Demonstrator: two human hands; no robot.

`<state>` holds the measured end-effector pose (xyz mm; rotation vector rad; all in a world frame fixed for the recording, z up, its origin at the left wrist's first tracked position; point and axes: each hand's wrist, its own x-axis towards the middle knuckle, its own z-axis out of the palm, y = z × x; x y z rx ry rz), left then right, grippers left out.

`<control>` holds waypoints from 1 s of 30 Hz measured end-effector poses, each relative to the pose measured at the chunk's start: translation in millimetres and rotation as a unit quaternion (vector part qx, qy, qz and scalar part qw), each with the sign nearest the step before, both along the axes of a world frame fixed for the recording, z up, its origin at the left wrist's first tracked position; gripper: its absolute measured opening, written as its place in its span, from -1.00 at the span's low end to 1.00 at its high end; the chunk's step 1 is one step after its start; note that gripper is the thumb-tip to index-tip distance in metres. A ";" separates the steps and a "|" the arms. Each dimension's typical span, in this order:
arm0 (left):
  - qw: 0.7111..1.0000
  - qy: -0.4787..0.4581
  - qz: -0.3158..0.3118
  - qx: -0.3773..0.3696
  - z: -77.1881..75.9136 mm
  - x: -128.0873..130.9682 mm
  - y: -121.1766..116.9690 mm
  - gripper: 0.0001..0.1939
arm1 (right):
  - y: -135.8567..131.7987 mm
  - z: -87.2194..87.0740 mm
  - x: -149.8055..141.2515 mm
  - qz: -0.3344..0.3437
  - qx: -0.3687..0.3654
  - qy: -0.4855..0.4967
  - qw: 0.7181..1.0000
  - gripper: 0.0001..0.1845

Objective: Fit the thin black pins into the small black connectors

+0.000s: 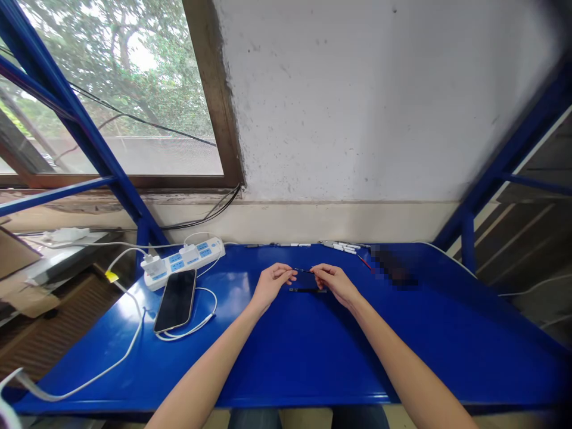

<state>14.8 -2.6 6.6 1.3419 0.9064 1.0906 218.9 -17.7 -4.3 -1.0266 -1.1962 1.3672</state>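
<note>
Thin black rectangular panel (305, 280) on a glossy blue metal workbench (339, 351), centred between 2 bare hands; left hand (271, 285) and right hand (336, 285) each closed, pinching its upper edge.

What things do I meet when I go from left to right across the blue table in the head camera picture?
Black smartphone → left hand → small dark flat piece → right hand → blurred dark patch
</note>
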 end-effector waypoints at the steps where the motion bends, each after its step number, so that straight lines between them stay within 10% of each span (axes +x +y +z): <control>1: 1.000 -0.011 -0.004 -0.005 0.5 0.4 -0.5 -0.68 | 0.0 -0.3 -0.1 0.002 -0.001 0.000 1.000 -0.60; 30: 0.972 0.197 -0.023 0.126 1.0 -1.1 -4.7 -0.74 | -6.1 5.9 -3.9 0.030 0.114 -0.209 0.971 -0.75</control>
